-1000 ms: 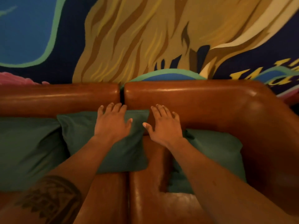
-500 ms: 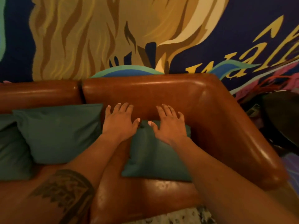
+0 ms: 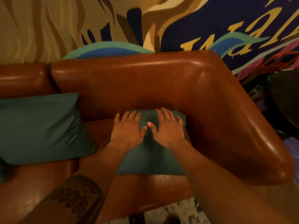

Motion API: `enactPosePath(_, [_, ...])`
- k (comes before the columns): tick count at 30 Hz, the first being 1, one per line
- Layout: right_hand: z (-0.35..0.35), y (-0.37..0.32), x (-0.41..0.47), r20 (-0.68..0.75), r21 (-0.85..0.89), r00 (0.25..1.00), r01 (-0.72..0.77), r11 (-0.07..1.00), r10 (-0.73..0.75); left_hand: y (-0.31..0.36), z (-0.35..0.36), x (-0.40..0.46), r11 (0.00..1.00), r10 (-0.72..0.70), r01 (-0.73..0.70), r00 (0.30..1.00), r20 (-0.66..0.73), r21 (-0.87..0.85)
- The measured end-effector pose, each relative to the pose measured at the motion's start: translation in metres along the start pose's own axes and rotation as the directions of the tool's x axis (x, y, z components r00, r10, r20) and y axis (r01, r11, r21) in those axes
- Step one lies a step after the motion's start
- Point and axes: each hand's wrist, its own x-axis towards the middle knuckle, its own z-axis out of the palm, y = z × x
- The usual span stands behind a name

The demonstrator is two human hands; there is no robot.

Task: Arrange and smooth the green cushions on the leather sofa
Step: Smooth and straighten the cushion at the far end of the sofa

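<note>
One head-worn view looks forward and down from close above the sofa (image 3: pixel 145 81) corner; the mural wall (image 3: pixel 48 26) fills its top.

Green cushions (image 3: pixel 150 157), glossy reddish-brown leather sofa (image 3: pixel 145 81).

Sofa (image 3: pixel 145 81): brown leather, glossy, smooth, catching highlights along backrest and arm. Cushions, right (image 3: pixel 150 159) and left (image 3: pixel 40 126): green cloth, matt, softly creased. Wall mural (image 3: pixel 64 21): flat matt paint.
</note>
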Motion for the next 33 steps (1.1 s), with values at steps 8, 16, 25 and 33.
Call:
enactPosePath(8, [0.072, 0.022, 0.022, 0.063, 0.027, 0.998, 0.03, 0.999, -0.032, 0.025, 0.072, 0.022, 0.997, 0.004, -0.002, 1.0, 0.017, -0.075])
enactPosePath(16, [0.133, 0.042, 0.055, -0.05, 0.054, 0.994, 0.095, 0.994, -0.093, 0.036, 0.132, 0.056, 0.99, 0.017, -0.029, 0.996, -0.085, -0.139])
enactPosePath(25, [0.187, 0.046, 0.085, -0.077, 0.028, 0.99, 0.121, 0.992, -0.119, 0.021, 0.193, 0.08, 0.997, -0.022, 0.009, 0.987, -0.157, -0.08])
enactPosePath(33, [0.203, 0.049, 0.093, -0.084, -0.001, 0.99, 0.112, 0.994, -0.112, 0.021, 0.213, 0.089, 0.997, -0.042, 0.03, 0.986, -0.159, -0.073])
